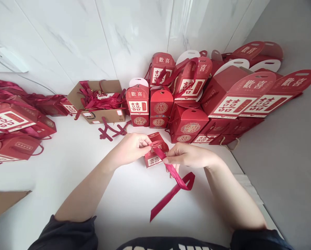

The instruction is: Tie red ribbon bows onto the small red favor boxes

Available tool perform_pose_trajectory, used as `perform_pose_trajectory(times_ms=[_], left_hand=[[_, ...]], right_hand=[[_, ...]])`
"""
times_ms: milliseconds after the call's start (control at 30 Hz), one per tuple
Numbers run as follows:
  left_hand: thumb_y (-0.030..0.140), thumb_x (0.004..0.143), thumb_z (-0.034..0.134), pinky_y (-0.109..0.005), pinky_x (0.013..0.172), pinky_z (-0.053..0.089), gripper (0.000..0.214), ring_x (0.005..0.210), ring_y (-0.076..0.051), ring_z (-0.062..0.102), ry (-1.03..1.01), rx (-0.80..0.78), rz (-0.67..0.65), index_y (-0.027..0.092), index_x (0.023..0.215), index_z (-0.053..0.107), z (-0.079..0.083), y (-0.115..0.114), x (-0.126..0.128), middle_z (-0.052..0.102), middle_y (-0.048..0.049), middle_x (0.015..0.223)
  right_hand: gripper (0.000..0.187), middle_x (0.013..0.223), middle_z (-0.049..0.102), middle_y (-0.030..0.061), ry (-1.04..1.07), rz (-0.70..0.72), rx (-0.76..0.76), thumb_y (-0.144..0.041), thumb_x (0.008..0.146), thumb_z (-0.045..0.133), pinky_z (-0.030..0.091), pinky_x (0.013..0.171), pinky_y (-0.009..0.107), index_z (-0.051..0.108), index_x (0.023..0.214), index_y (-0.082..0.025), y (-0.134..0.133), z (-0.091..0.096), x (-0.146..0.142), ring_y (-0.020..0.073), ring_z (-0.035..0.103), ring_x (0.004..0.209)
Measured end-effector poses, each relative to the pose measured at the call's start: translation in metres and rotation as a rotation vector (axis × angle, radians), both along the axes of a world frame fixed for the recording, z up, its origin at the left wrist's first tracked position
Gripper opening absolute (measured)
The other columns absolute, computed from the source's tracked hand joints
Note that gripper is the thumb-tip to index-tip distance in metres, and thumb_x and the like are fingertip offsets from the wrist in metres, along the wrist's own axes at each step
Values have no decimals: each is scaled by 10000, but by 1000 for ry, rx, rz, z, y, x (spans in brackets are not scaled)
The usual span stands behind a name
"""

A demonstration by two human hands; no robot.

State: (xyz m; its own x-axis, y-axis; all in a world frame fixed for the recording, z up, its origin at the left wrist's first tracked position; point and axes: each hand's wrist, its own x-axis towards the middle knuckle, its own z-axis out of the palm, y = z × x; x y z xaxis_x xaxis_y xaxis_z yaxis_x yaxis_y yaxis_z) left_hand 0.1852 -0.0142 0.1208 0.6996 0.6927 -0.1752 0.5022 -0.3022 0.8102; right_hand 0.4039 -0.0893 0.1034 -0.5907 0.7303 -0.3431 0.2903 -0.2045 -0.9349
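The left hand (129, 149) is closed in a pinch on a dark red ribbon (174, 184), right at the top of a small red gift box (153, 160). The right hand (189, 156) pinches the same ribbon just beside it. The long end of the ribbon falls down onto the white counter (67, 180). The small box lies on the counter, between the two hands. Behind it, lots of red gift boxes (189, 125) stand in a big pile against the marble-look wall (67, 34). A brown cardboard box (103, 117) full of red ribbons sits to the left of the pile.
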Motion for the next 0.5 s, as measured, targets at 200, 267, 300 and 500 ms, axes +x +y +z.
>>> perform_pose_trajectory(times_ms=[200, 267, 300, 500], left_hand=[[332, 798, 597, -275, 634, 518, 170, 705, -191, 681, 32, 19, 13, 168, 796, 641, -4, 2, -2, 721, -50, 778], [344, 801, 595, -261, 601, 504, 179, 676, -181, 668, 42, 33, 14, 170, 780, 634, -4, 2, -1, 710, -43, 747], [347, 803, 593, -253, 585, 495, 183, 662, -174, 659, 45, 38, 12, 170, 771, 630, -3, 2, -1, 704, -39, 738], [356, 817, 575, -234, 537, 455, 198, 604, -150, 617, 75, 24, -4, 170, 763, 617, 2, 0, 2, 673, -24, 689]], right_hand=[[435, 690, 731, 90, 45, -72, -98, -513, 834, 620, 554, 674, 284, 704, 745, -95, 10, -9, 3, 163, 690, 621], [438, 675, 729, 94, 70, -97, -118, -513, 810, 648, 557, 666, 292, 708, 747, -85, 12, -11, 3, 171, 691, 615], [433, 672, 729, 96, 82, -104, -126, -510, 798, 662, 557, 662, 294, 710, 748, -82, 14, -13, 3, 174, 691, 615], [371, 646, 727, 86, 88, -41, -171, -436, 824, 645, 551, 654, 295, 724, 726, -88, 18, -20, -1, 178, 694, 599]])
